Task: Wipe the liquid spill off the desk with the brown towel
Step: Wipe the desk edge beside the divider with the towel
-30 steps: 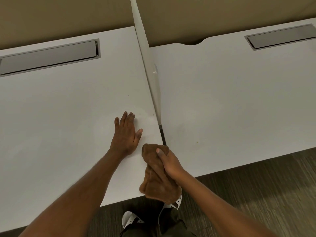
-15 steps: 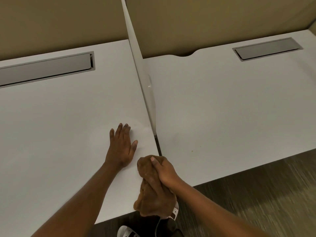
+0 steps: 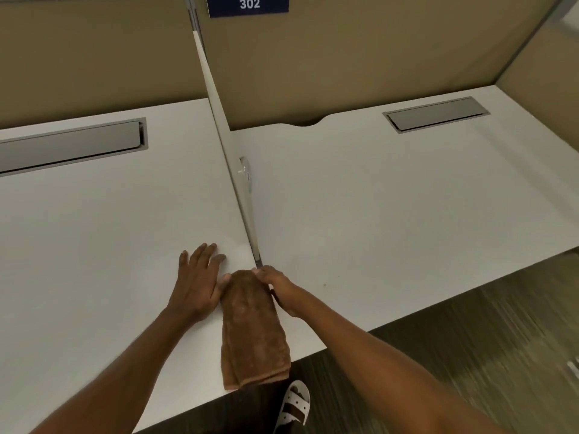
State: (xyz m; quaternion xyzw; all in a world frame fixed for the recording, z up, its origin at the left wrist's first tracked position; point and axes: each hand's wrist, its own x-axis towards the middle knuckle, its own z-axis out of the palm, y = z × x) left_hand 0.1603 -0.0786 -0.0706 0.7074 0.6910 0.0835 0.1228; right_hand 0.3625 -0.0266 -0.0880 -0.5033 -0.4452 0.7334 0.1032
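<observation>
My right hand [image 3: 277, 285] holds the top of the folded brown fuzzy towel [image 3: 252, 327] low in the middle of the frame, my left hand [image 3: 195, 281] flat and spread on the smooth white desk [image 3: 94, 245], so I should press down and rub slowly.

White desk [image 3: 94, 245] split by a thin upright divider [image 3: 219, 120], a grey cable tray lid [image 3: 72, 145] set in each half's rear, brown towel [image 3: 253, 333] lying folded at the front edge near the divider, left hand [image 3: 197, 283] flat on the surface touching it, right hand [image 3: 275, 286] on the towel's far end.
</observation>
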